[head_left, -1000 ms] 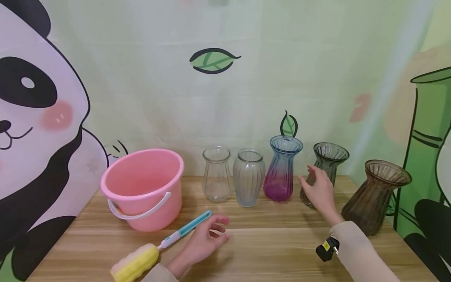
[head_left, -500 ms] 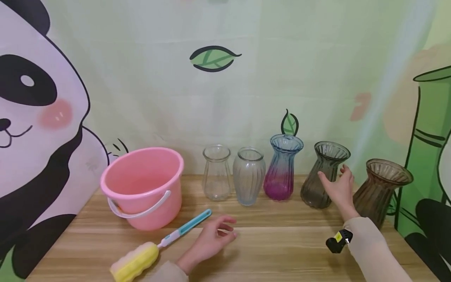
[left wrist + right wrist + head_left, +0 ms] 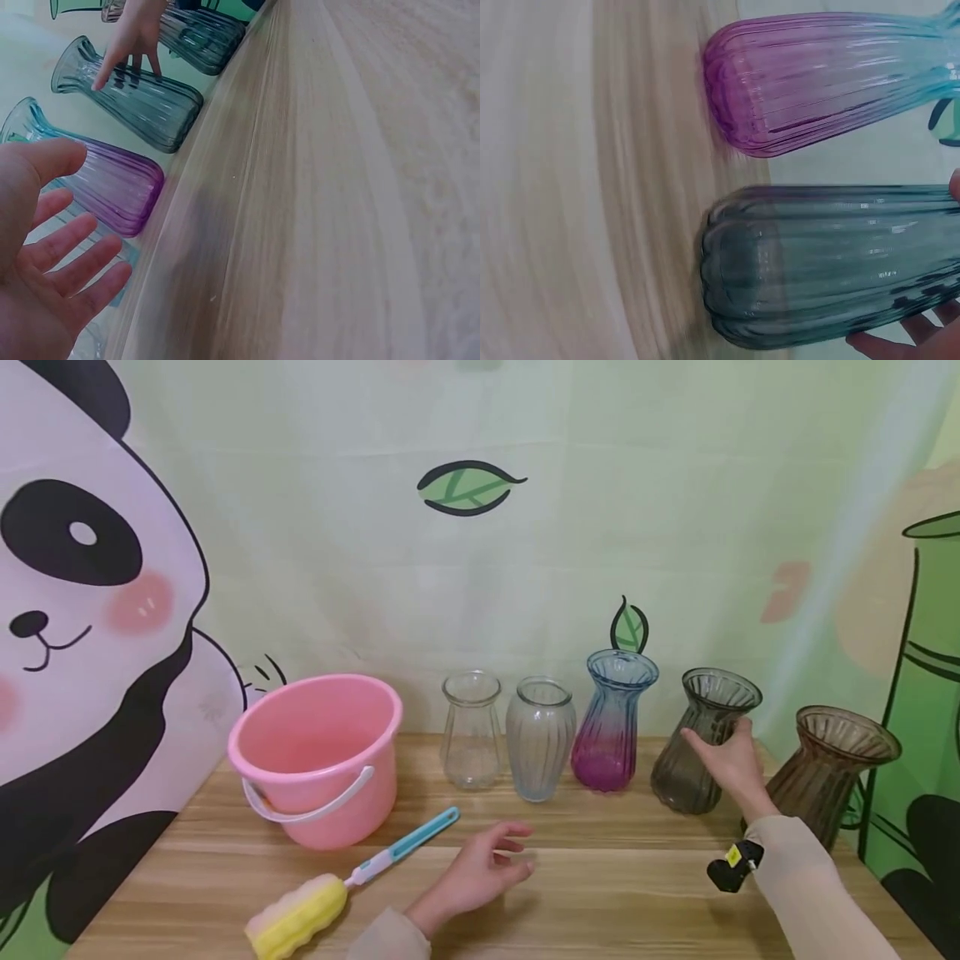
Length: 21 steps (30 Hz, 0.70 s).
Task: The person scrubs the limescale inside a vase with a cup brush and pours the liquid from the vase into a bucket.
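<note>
My right hand (image 3: 733, 762) holds a ribbed grey glass vase (image 3: 684, 772) at its upper body, the thumb on one side and the fingers round the other. In the right wrist view the grey vase (image 3: 832, 262) stands upright on the wood, beside a blue-to-purple vase (image 3: 817, 79). My left hand (image 3: 480, 870) hovers above the table, fingers relaxed and slightly bent, holding nothing. Its palm and spread fingers show in the left wrist view. Nearest to it lies a bottle brush (image 3: 300, 914) with a yellow and pink sponge head and a teal handle.
A pink bucket (image 3: 337, 810) with a white handle stands at the left. Two clear vases (image 3: 471, 739) stand in the row by the back cloth (image 3: 337, 527). A brown vase (image 3: 813, 785) stands at the right, partly behind my right forearm. All stand on a wooden table (image 3: 600, 893).
My right hand has moved right from in front of the grey vase to its right side and closed round it. My left hand has drifted a little to the right.
</note>
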Each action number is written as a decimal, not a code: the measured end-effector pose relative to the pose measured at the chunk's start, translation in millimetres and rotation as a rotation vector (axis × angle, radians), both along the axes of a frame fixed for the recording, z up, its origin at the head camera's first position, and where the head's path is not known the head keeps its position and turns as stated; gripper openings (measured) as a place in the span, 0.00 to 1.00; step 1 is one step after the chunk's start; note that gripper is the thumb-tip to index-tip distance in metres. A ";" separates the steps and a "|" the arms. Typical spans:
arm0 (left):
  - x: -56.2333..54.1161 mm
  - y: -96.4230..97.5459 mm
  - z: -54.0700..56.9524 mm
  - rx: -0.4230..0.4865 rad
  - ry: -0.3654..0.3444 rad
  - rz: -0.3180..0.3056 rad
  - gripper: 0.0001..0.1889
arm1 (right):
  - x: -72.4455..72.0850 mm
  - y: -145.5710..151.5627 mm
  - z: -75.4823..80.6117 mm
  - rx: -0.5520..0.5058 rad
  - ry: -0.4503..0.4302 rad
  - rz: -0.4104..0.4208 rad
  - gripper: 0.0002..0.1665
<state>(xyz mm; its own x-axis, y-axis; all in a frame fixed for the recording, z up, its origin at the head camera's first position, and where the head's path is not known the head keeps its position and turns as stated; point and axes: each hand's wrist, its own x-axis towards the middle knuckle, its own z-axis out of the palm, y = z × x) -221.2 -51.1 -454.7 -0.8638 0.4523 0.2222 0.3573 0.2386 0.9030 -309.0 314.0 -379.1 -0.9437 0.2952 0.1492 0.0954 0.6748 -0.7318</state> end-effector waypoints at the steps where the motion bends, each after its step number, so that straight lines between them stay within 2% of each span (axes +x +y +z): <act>1: 0.2 0.8 0.3 -0.001 0.001 -0.001 0.21 | 2.1 -0.2 0.6 0.012 0.002 -0.002 0.61; 6: 1.7 4.5 1.7 -0.012 0.001 -0.007 0.23 | 16.8 -3.7 0.4 0.048 0.029 0.033 0.61; 13: 2.2 13.0 3.6 -0.033 0.015 -0.014 0.23 | 46.2 -17.6 2.2 0.094 0.075 0.086 0.59; 21: 3.3 24.3 8.5 -0.116 0.112 -0.018 0.27 | 80.5 -48.8 13.7 0.113 0.070 0.193 0.54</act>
<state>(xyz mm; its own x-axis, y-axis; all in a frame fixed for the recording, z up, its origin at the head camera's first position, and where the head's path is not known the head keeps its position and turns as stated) -217.9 -26.8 -446.3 -0.8280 0.4958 0.2618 0.4591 0.3315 0.8242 -228.5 265.2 -365.4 -0.9672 0.0883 0.2381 -0.0915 0.7534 -0.6512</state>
